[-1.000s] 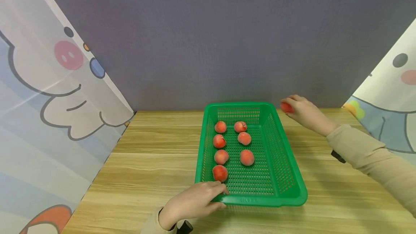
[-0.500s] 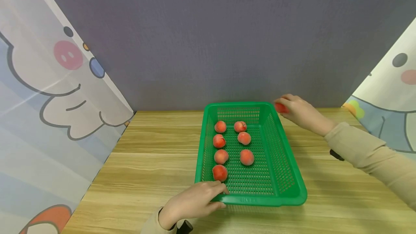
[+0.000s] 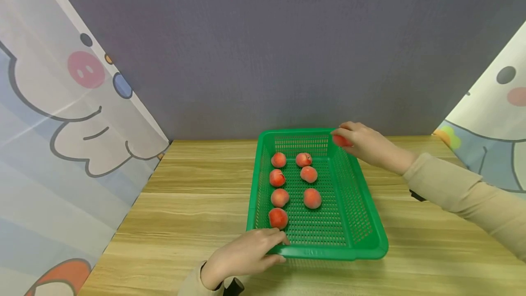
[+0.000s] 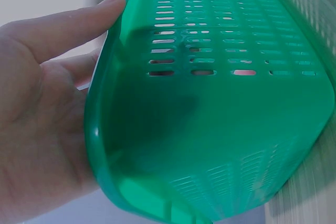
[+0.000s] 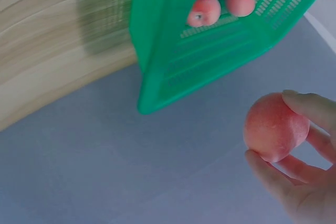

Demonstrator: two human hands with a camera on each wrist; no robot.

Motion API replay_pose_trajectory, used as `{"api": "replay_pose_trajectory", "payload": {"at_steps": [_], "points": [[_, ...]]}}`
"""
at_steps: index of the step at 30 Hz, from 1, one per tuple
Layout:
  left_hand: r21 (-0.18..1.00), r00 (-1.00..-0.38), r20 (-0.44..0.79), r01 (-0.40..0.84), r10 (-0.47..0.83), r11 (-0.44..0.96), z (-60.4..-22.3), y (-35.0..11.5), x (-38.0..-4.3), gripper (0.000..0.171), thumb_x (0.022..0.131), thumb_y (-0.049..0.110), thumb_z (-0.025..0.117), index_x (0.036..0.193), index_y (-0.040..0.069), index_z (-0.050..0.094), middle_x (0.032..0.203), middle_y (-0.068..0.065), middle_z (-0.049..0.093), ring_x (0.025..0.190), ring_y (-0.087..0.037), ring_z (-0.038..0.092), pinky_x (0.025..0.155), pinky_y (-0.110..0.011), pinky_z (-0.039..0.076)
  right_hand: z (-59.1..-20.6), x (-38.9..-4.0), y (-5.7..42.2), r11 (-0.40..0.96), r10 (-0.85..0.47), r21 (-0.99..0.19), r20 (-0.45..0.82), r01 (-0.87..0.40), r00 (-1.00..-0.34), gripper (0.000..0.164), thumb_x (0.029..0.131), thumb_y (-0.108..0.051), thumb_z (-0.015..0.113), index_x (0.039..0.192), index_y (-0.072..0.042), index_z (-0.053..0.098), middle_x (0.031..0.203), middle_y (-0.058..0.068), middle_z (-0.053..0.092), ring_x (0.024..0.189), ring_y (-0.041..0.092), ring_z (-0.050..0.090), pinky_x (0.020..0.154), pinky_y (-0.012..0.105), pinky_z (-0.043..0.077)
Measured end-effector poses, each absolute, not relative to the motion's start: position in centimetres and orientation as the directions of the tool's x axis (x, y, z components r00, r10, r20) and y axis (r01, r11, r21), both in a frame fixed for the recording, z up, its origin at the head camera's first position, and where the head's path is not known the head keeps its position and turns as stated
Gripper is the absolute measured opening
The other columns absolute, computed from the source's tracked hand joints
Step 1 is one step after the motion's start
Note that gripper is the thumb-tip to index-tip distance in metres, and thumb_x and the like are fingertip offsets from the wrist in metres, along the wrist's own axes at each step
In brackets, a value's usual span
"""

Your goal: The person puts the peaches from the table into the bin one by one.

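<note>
A green plastic basket (image 3: 357, 254) with slotted walls stands on the wooden table. Inside it lie several peaches: a left column along the wall, with the nearest peach (image 3: 278, 219) by the front left corner, and others such as a middle peach (image 3: 312, 198) to its right. My left hand (image 3: 246, 255) grips the front rim at the left corner, thumb outside and fingers over the rim, as the left wrist view also shows. My right hand (image 3: 367, 145) holds a peach (image 5: 275, 127) between thumb and fingertips, over the basket's far right corner.
The wooden table (image 3: 185, 214) extends on both sides of the basket. A grey wall (image 3: 263, 49) rises behind its far edge. Cartoon-printed panels (image 3: 53, 104) flank the left and right.
My right hand has moved left with the peach, from beside the basket to above its far right corner. My left hand and the basket have stayed put.
</note>
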State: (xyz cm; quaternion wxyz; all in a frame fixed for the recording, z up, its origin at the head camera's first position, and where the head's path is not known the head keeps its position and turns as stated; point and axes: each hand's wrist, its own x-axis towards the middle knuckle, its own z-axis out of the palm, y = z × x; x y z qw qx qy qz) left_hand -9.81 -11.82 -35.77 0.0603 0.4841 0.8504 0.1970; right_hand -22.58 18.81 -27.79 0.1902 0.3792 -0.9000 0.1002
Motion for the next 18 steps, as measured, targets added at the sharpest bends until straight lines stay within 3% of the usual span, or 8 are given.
{"api": "replay_pose_trajectory", "payload": {"at_steps": [8, 11, 18], "points": [[0.393, -0.524, 0.087, 0.8, 0.847, 0.454, -35.7, -11.8, -9.8, 0.02, 0.086, 0.024, 0.059, 0.103, 0.014, 0.055, 0.096, 0.006, 0.058, 0.085, 0.0, 0.053, 0.07, -0.007, 0.039, -27.8, -21.9, 16.9, 0.654, -0.688, -0.012, 0.405, -0.756, -0.602, 0.042, 0.062, 0.006, 0.075, 0.101, 0.0, 0.061, 0.094, 0.017, 0.057, 0.077, 0.03, 0.056, 0.063, 0.037, 0.049], [0.394, -0.523, 0.088, 0.8, 0.848, 0.453, -35.7, -11.8, -9.8, 0.02, 0.085, 0.024, 0.059, 0.102, 0.014, 0.055, 0.096, 0.006, 0.058, 0.085, 0.0, 0.053, 0.07, -0.007, 0.038, -27.9, -21.6, 16.4, 0.639, -0.704, -0.003, 0.401, -0.769, -0.587, 0.042, 0.061, 0.005, 0.076, 0.099, 0.0, 0.061, 0.093, 0.014, 0.056, 0.079, 0.029, 0.056, 0.068, 0.038, 0.049], [0.393, -0.526, 0.081, 0.797, 0.847, 0.458, -35.6, -11.8, -9.8, 0.02, 0.085, 0.024, 0.059, 0.103, 0.014, 0.055, 0.097, 0.006, 0.058, 0.086, 0.0, 0.053, 0.07, -0.007, 0.039, -27.7, -20.8, 15.3, 0.629, -0.734, -0.005, 0.327, -0.778, -0.595, 0.043, 0.063, 0.002, 0.076, 0.102, -0.001, 0.06, 0.097, 0.014, 0.055, 0.085, 0.028, 0.054, 0.066, 0.033, 0.049]]}}
